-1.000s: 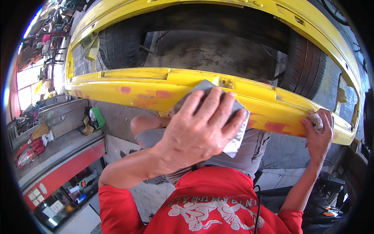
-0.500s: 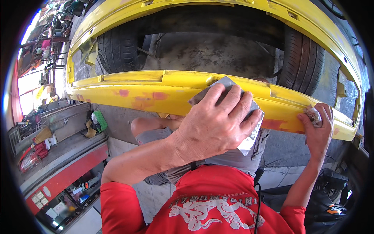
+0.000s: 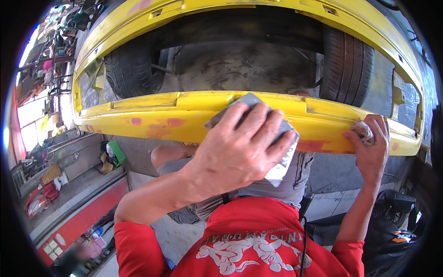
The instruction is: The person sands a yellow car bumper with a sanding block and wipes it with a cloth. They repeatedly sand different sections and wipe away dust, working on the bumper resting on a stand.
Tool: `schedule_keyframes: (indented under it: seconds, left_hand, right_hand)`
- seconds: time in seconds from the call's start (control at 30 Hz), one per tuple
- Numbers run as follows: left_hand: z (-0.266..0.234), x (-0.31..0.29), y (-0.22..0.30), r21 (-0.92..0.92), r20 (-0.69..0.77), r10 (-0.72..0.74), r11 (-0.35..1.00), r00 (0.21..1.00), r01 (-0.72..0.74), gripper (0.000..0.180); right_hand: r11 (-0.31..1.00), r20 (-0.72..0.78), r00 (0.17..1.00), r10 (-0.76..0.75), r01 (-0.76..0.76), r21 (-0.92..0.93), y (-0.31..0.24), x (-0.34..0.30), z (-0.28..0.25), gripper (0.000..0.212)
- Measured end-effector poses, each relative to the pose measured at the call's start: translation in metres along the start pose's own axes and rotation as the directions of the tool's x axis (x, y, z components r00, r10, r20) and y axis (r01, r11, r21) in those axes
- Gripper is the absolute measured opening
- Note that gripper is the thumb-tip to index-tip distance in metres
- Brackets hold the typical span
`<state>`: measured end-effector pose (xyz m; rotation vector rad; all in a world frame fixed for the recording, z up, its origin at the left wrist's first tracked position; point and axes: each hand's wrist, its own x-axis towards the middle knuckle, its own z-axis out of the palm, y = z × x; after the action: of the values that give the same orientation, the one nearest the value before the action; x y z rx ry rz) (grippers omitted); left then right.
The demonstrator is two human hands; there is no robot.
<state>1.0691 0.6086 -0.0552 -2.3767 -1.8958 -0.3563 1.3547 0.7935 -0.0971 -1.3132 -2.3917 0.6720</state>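
Observation:
Across the middle stretches a yellow car bumper (image 3: 198,104), its face marked with dull red and orange patches. My left hand (image 3: 244,147) is closed over a grey sheet (image 3: 250,98) that looks like sandpaper. It presses this against the bumper's face near the middle, fingers pointing away from me. A pale, printed part of the sheet sticks out below my fingers. Farther right, my right hand (image 3: 373,143) grips a crumpled, whitish rag (image 3: 362,131) against the bumper's face. The bumper's surface beneath both hands is hidden.
Behind the bumper stand two tyres, one left (image 3: 131,74) and one right (image 3: 348,69). On the left are a cluttered bench (image 3: 76,177) and a green basket (image 3: 116,153). A blurred person (image 3: 76,258) shows at lower left. Black motorcycle parts (image 3: 392,217) lie close to my right arm.
The view has shifted and tilted slightly, moving the bumper and tyres leftward in the picture. Both hands keep their grips and stay at about the same places along the bumper.

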Motion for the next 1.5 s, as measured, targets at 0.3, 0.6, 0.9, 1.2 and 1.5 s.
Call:
schedule_keyframes:
  seconds: [0.3,0.6,0.9,1.2,1.5]
  left_hand:
    - [0.010,0.015,0.016,-0.023,0.077,0.068,0.998,0.995,-0.066,0.032]
    - [0.004,0.035,0.021,0.017,0.116,0.090,0.996,0.989,-0.093,0.036]
    - [-0.085,-0.130,-0.026,-0.337,-0.137,-0.651,0.739,0.747,0.583,0.035]
    - [-0.061,-0.229,0.021,-0.873,-0.016,-0.975,0.122,0.221,0.472,0.028]
    - [-0.025,-0.225,0.006,-0.976,0.198,-0.920,-0.156,0.339,0.149,0.032]
  right_hand:
    - [0.999,-0.008,1.000,-0.025,0.024,-0.028,-0.002,0.001,0.001,0.045]
    - [1.000,0.026,1.000,0.002,-0.001,-0.026,0.002,0.000,0.000,0.037]
    - [0.938,-0.202,0.923,-0.327,0.344,0.052,-0.096,-0.028,0.031,0.045]
    - [0.712,0.013,0.724,-0.690,0.675,0.196,-0.232,-0.038,0.169,0.058]
    - [0.856,-0.020,0.894,-0.448,0.422,-0.300,-0.076,-0.047,0.050,0.043]
